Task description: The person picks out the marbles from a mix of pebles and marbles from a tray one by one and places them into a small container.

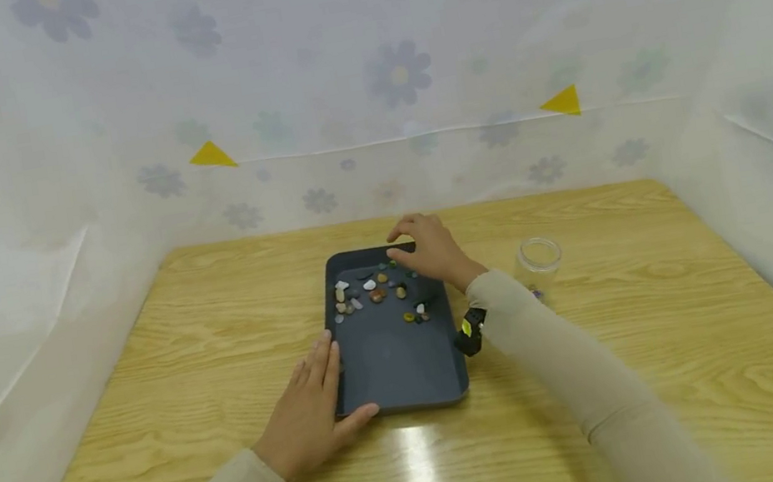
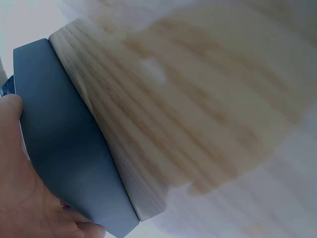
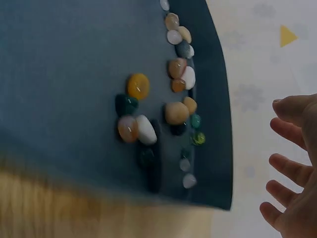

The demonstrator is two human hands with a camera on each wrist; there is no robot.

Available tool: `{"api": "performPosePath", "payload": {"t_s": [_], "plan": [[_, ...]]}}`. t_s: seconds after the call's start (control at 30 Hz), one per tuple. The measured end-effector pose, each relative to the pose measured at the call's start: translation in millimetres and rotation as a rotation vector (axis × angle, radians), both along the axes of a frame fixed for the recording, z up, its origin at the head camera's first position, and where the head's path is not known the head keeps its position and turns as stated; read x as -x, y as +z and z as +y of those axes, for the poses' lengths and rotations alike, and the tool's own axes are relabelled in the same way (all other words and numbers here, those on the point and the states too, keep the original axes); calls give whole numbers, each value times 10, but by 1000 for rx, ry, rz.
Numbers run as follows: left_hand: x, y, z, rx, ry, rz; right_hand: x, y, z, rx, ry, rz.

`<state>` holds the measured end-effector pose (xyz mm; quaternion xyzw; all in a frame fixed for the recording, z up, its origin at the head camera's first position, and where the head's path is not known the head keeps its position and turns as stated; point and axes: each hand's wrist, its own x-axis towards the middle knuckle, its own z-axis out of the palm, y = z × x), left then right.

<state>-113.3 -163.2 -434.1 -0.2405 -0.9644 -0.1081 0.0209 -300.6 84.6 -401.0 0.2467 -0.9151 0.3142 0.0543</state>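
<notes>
A dark grey rectangular tray (image 1: pixel 391 367) lies on the wooden table, with several small polished stones (image 1: pixel 376 296) scattered over its far half. Fingers extended, my left hand (image 1: pixel 308 413) rests along the tray's left side, its thumb at the near left corner. In the left wrist view that hand (image 2: pixel 22 183) touches the tray wall (image 2: pixel 64 129). My right hand (image 1: pixel 429 249) hovers over the far right corner with loosely bent fingers and nothing between them. The right wrist view has this hand (image 3: pixel 302 163) beyond the rim, apart from the yellow stone (image 3: pixel 138 87) and the white stone (image 3: pixel 145 130).
A clear round jar (image 1: pixel 540 254) stands right of the tray, behind the right forearm, with a few small things at its bottom. Flower-patterned sheeting (image 1: pixel 398 75) encloses the table (image 1: pixel 218 327) at the back and sides. A dark wristband (image 1: pixel 473 332) is on the right wrist.
</notes>
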Motion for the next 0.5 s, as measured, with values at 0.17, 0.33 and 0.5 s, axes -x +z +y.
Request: {"api": "performPosePath", "payload": {"t_s": [0.17, 0.33, 0.5], "plan": [[3, -1, 9, 10, -6, 21, 23, -82, -108, -13, -91, -68], [6, -10, 14, 13, 0, 22, 41, -150, -163, -74, -123, -100], [6, -6, 14, 7, -1, 18, 40, -234, -182, -141, -165, -100]]}}
